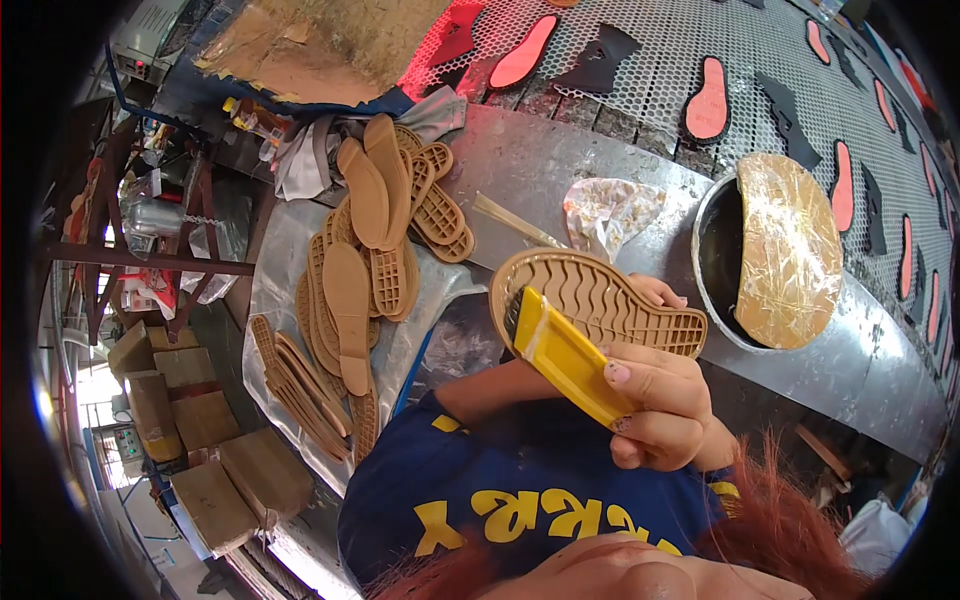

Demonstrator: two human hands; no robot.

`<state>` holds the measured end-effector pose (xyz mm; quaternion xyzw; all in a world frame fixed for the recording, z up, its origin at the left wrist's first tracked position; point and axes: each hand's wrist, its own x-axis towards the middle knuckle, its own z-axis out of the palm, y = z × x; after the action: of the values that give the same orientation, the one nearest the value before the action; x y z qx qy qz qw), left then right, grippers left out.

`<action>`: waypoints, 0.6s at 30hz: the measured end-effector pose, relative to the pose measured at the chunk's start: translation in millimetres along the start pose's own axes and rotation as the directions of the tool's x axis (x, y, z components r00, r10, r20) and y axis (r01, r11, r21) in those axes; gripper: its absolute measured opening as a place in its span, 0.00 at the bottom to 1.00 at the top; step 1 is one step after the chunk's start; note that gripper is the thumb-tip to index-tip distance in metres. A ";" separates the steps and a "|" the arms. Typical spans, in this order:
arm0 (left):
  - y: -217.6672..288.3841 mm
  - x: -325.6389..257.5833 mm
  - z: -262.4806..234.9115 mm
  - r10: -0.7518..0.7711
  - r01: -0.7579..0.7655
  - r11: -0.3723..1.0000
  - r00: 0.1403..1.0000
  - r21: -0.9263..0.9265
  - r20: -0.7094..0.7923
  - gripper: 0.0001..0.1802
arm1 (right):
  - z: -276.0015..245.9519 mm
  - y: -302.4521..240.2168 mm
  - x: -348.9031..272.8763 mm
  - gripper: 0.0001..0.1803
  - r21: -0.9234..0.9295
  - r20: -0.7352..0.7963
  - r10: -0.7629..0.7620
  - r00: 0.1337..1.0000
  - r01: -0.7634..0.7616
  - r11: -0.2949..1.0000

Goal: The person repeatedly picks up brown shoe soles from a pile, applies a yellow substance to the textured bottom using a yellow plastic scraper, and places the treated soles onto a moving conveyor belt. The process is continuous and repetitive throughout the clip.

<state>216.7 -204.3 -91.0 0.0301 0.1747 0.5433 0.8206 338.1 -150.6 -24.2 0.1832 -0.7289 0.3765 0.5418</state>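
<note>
A tan shoe sole (600, 290), its ribbed and gridded side showing, is held up in front of my chest. My left hand (655, 291) grips it from behind. Only some fingers show at its far edge; the rest is hidden by the sole. Between thumb and fingers, my right hand (660, 400) pinches the flat yellow handle of a brush (570, 362). The brush's dark tip touches the sole's wide left end. To the left, a pile of similar tan soles (348, 300) lies on clear plastic sheeting (275, 270).
At right stands a round pot (712, 290), partly covered by a tape-wrapped cardboard disc (790, 255). A stained crumpled cloth (610, 212) and a flat stick (515, 220) lie on the metal table. Beyond, a mesh conveyor (660, 45) carries pink insoles (707, 100) and black pieces. Cardboard boxes (262, 478) stand lower left.
</note>
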 end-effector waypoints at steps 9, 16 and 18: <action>3.5 -24.2 -8.8 0.532 -0.442 0.453 0.831 0.774 0.164 0.44 | -33.7 -0.7 -11.2 0.22 -0.313 -0.239 0.223 0.945 -0.292 0.904; 17.3 -16.1 11.8 0.555 -0.523 0.726 0.829 0.446 0.069 0.52 | -52.1 19.5 -4.6 0.15 -0.361 -0.399 0.321 0.859 -0.469 0.806; 15.1 -14.4 3.6 0.500 -0.520 0.796 0.853 0.309 0.148 0.48 | -55.7 26.4 -7.9 0.15 -0.399 -0.370 0.300 0.879 -0.442 0.803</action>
<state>199.6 -210.7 -80.4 0.2323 0.2265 0.7048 0.6309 359.3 -92.9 -33.6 -0.1591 -0.7327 0.3096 0.5848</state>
